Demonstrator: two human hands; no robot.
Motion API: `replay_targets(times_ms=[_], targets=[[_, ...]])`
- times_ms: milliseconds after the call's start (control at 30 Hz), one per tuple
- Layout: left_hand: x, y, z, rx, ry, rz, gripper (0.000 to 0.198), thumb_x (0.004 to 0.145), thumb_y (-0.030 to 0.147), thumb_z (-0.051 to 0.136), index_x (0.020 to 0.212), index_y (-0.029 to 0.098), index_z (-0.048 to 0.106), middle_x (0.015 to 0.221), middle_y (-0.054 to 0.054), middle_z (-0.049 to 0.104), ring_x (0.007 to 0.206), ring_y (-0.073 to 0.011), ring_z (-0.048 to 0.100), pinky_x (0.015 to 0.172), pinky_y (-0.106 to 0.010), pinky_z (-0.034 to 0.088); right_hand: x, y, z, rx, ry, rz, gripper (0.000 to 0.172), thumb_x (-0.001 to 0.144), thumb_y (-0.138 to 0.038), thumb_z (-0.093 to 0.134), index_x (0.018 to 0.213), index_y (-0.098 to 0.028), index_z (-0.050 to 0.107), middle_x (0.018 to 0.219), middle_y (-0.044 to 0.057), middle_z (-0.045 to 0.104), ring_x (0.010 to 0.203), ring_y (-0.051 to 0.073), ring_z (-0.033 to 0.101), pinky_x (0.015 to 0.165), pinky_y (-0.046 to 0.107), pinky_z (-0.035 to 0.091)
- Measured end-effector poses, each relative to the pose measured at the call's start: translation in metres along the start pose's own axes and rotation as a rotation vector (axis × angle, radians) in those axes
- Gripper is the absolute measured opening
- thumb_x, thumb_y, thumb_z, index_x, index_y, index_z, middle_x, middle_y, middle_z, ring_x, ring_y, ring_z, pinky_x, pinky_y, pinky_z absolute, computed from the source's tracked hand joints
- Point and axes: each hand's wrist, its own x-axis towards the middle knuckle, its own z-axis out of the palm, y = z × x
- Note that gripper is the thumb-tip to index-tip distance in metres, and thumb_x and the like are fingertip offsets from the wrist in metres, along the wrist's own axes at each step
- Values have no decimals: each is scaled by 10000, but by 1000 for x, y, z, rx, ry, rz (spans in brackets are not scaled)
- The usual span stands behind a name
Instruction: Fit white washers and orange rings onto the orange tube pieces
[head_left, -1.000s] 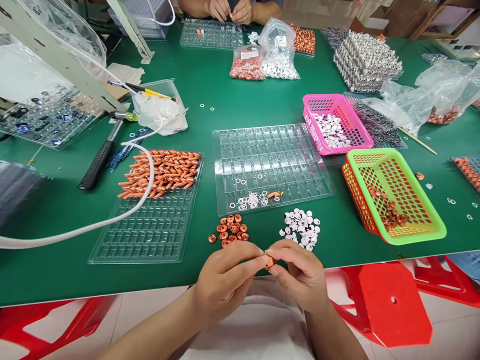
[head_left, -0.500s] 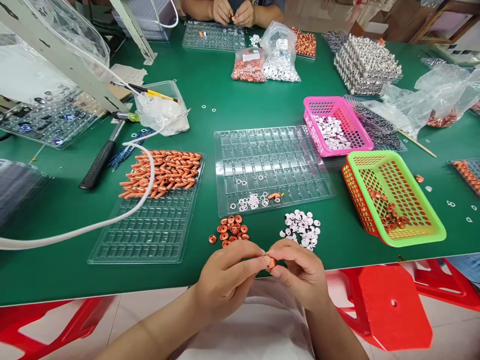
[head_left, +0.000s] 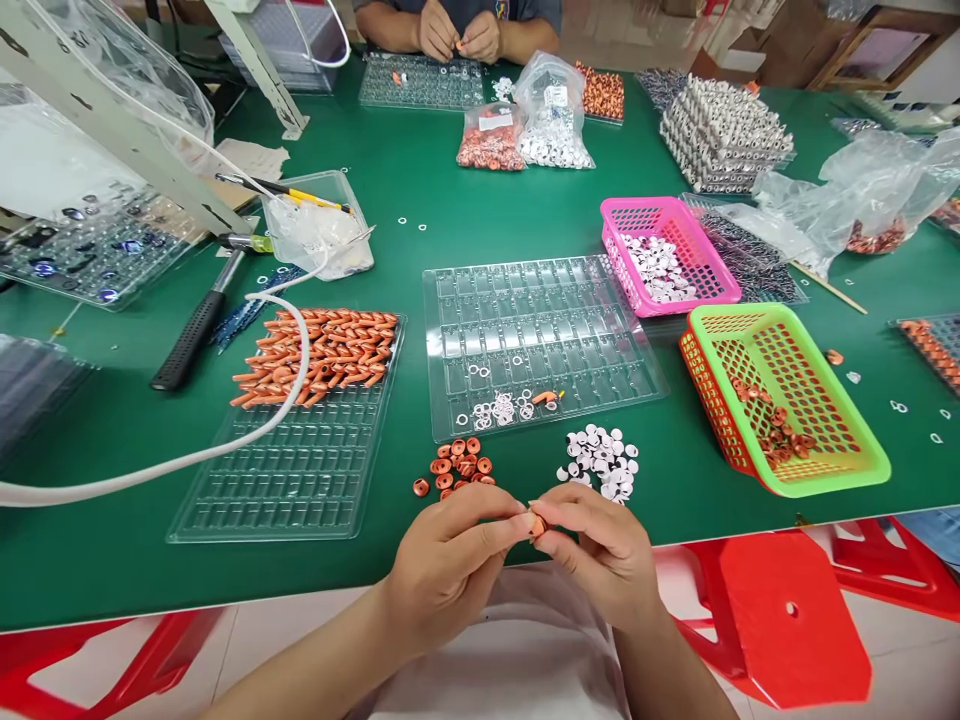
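Note:
Close to the table's front edge, my left hand (head_left: 450, 555) and my right hand (head_left: 604, 555) meet at their fingertips. Both pinch one small orange round part (head_left: 538, 525), mostly covered by the fingers. Just beyond my left hand lies a pile of orange cup-like discs (head_left: 463, 465). A pile of white discs with black spots (head_left: 600, 458) lies beyond my right hand. Farther back sits a clear compartment tray (head_left: 540, 320), with loose white rings (head_left: 499, 408) and an orange curved piece (head_left: 546, 397) with a yellow tip near its front edge.
On the left, orange pieces (head_left: 322, 350) fill part of another tray (head_left: 277, 480); a white cable (head_left: 247, 440) crosses it beside a hammer (head_left: 191, 330). A pink basket (head_left: 630, 270) and green basket (head_left: 847, 400) stand right. Across the table, a co-worker's hands (head_left: 459, 35) hold something small.
My hands stay pinched together on the orange part, with only slight finger movement. The camera view has shifted a little, so the table items appear slightly left, the nearer ones lower.

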Motion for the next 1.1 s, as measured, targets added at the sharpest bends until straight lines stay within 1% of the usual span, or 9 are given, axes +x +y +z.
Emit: replay_targets(times_ms=[167, 367, 633, 800, 1100], targets=[[-2, 1, 2, 34, 10, 11, 365, 811, -69, 547, 1088, 155, 625, 914, -82, 656, 796, -134, 623, 680, -255, 541, -3, 3, 2, -47, 18, -29, 468, 853, -49, 614, 1237, -317, 608, 966, 46, 688, 876, 171, 638, 718, 308, 541], [-4, 4, 3, 35, 23, 44, 397, 784, -104, 547, 1105, 120, 615, 914, -100, 642, 814, -146, 608, 668, -263, 528, -7, 3, 5, -80, 58, -68, 470, 831, -2, 606, 1211, -278, 621, 992, 58, 687, 891, 174, 641, 727, 313, 544], [-8, 3, 4, 44, 23, 67, 423, 768, -106, 536, 1124, 106, 615, 940, -116, 634, 848, -166, 596, 686, -286, 527, -7, 0, 7, -101, 71, -114, 493, 807, 28, 601, 1209, -258, 620, 1007, 69, 679, 878, 177, 646, 713, 315, 558], [-7, 5, 2, 36, -5, 67, 454, 754, -120, 519, 1141, 97, 617, 931, -122, 635, 844, -171, 594, 700, -300, 532, -4, -4, 7, -146, 60, -142, 501, 803, 32, 593, 1217, -249, 611, 988, 69, 678, 872, 179, 645, 714, 315, 557], [-8, 6, 0, 40, -17, 60, 437, 752, -119, 527, 1119, 93, 632, 918, -122, 642, 820, -165, 602, 670, -286, 531, -6, -6, 8, -157, 34, -112, 472, 823, 15, 580, 1225, -232, 596, 1001, 71, 666, 880, 175, 637, 732, 318, 551]])
